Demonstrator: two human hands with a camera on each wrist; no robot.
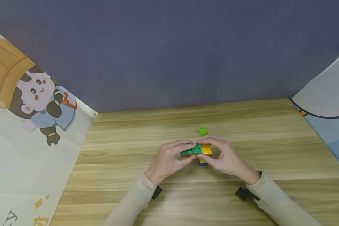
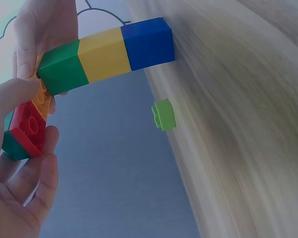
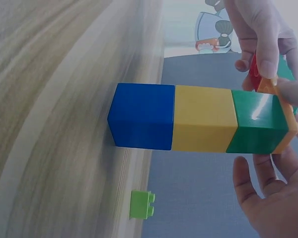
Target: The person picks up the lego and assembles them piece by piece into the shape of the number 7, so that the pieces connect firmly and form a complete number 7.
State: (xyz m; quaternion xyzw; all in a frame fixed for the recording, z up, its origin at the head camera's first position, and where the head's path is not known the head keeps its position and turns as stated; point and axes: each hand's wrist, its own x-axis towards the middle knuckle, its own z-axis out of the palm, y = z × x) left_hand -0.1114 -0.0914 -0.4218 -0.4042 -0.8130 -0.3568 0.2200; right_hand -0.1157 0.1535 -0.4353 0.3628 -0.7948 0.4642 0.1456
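Note:
A tower of toy building bricks stands on the table: a blue brick at the bottom, a yellow brick over it, then a green brick. Across its top lies an orange-yellow brick, jutting to the left. A long green brick sits on the left part of that one, and a red brick is under its left end. My left hand grips the long green brick and the red one between fingers and thumb. With fingers behind and thumb in front, my right hand pinches the orange-yellow brick.
Behind the tower a small light green brick lies on the wooden table, studs up. A dark blue-grey panel rises along the table's back edge. Printed cartoon sheets stand at the left and right sides.

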